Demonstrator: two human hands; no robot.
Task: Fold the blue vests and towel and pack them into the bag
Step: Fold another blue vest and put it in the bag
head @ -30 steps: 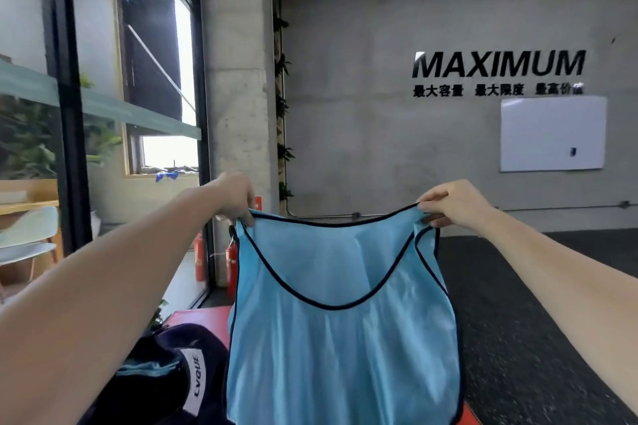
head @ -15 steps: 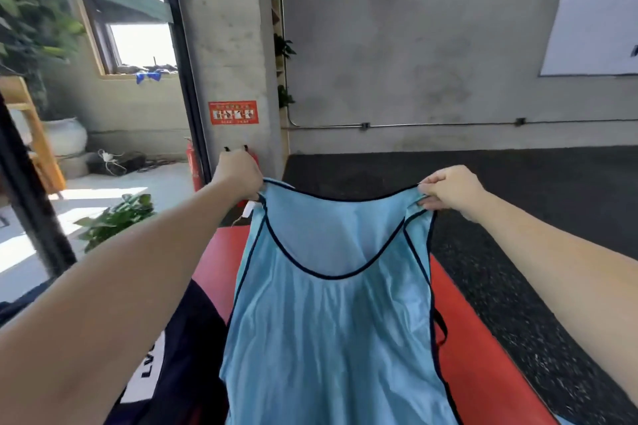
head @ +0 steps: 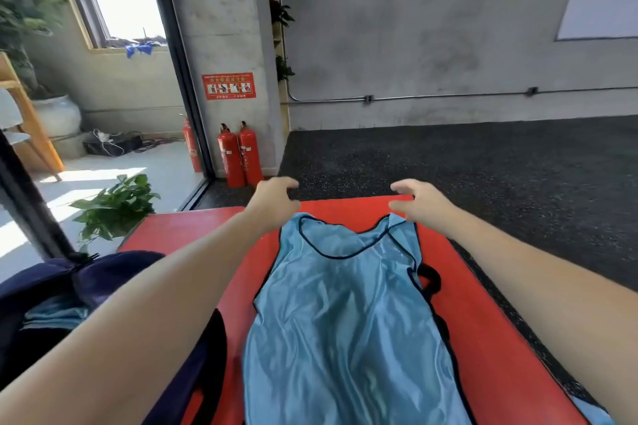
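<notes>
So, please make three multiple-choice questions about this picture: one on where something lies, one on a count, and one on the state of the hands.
1. Where does the blue vest lie?
A. spread on the red mat
B. inside the dark bag
C. on the black floor

2. How many red fire extinguishers stand together at the foot of the concrete pillar?
A. one
B. two
C. four

3. What are the hands doing?
A. both grip the vest straps
B. only the right hand grips a strap
C. both are open and hold nothing

Answers:
1 A: the vest lies flat on the mat, with the bag to its left.
2 B: two cylinders stand side by side below the red sign.
3 C: the left hand and right hand show spread fingers beyond the vest's shoulders and grasp nothing.
</notes>
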